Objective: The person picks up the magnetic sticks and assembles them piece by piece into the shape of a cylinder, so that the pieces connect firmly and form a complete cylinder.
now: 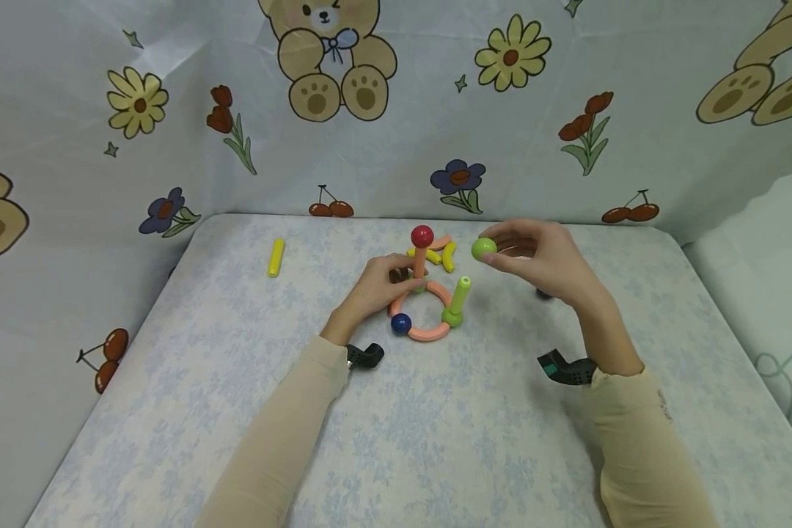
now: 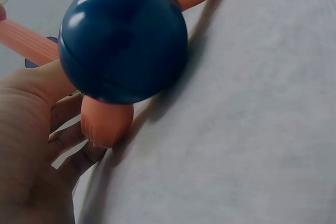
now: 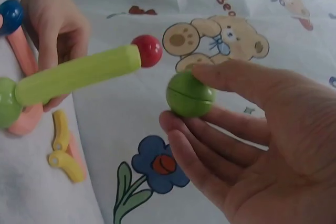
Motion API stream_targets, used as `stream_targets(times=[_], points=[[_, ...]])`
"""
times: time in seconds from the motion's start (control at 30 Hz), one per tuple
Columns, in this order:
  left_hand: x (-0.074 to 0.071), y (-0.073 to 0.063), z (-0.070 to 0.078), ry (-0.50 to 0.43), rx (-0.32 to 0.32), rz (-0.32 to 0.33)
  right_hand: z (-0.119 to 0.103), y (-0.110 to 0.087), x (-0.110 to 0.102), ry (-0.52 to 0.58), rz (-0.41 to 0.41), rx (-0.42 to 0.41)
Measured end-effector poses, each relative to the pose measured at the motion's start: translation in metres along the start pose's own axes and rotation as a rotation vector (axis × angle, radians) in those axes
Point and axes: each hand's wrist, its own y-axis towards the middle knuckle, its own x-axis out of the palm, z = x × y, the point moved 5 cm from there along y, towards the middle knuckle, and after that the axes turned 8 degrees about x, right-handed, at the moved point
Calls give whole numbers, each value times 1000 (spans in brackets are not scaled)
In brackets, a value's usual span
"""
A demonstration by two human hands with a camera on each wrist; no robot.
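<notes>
A ring of pink curved rods (image 1: pixel 429 334) lies on the table, joined by a blue ball (image 1: pixel 401 324) and green balls. One pink stick (image 1: pixel 419 264) rises from the ring's far side with a red ball (image 1: pixel 422 236) on top. Nearer, a light green stick (image 1: pixel 460 295) stands slightly tilted, its upper end bare. My left hand (image 1: pixel 372 286) grips the ring around the foot of the pink stick; the blue ball hides part of this in the left wrist view. Between thumb and fingertips, my right hand (image 3: pixel 236 129) pinches a loose green ball (image 3: pixel 190 95), held above the table, apart from the sticks.
Yellow curved pieces (image 1: pixel 449 257) and a pink curved piece (image 1: pixel 440 243) lie just behind the ring. A straight yellow stick (image 1: pixel 276 257) rests at the far left. Behind the table hangs a patterned cloth (image 1: pixel 396 161). Something dark (image 1: pixel 544 294) shows partly below the right hand.
</notes>
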Motion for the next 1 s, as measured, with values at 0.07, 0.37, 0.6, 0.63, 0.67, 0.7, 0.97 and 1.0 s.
stream_targets(times=[0.07,0.37,0.6,0.63,0.67,0.7,0.97,1.0], points=[[0,0,0,-6,0,6,-8,-2,3,3,-46,-46],[-2,-1,0,-6,3,6,-17,-1,18,6,-203,-128],[-3,-1,1,-11,14,2,-14,2,18,50,-192,-87],[-3,-1,1,-8,15,1,-12,3,18,74,-187,-82],[-3,0,1,-10,16,-1,-11,5,18,102,-181,-74],[-3,0,1,-10,17,-2,-8,6,18,129,-172,-67],[-1,0,-1,-25,14,-12,24,23,44,-5,6,-21],[0,-1,-1,-26,12,-13,28,25,51,-49,10,-26]])
